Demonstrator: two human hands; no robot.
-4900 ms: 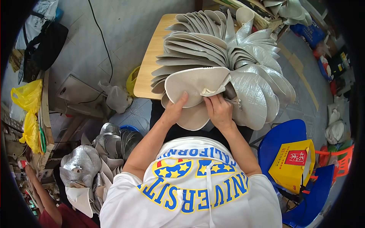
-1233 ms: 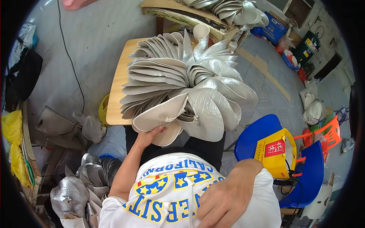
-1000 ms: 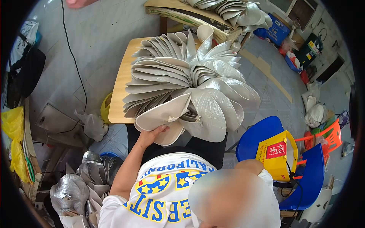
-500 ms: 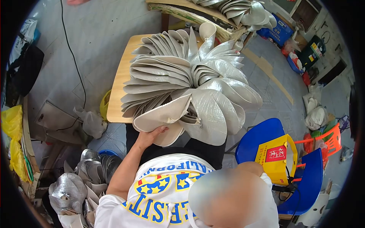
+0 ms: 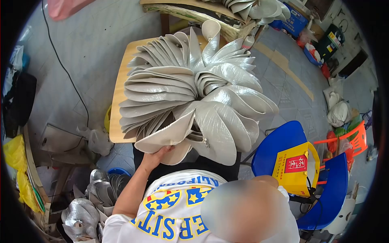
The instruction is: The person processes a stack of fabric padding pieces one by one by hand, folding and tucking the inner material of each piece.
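Note:
A large fanned pile of silvery-grey insoles [image 5: 158, 83], foil-faced on one side, covers most of a small wooden table [image 5: 118, 123] in front of me. At the near edge, my left hand [image 5: 158, 156] is closed on a pale insole [image 5: 164, 135], its fingers tucked between that one and another just below. A small knot or tie [image 5: 206, 142] shows at the narrow end of the shiny insoles to the right. My right hand is hidden; only part of the bent right arm [image 5: 265, 181] shows beside the blurred area.
On my right, a yellow bag [image 5: 289, 172] sits on a blue chair [image 5: 279, 139]. More foil insoles [image 5: 81, 216] are heaped at lower left. A bench [image 5: 194, 14] bearing further insoles stands beyond the table. A black cable [image 5: 60, 60] runs across the floor.
The camera view has shifted a little, so the table and pile sit slightly lower and further left. My left hand keeps its hold on the near insole.

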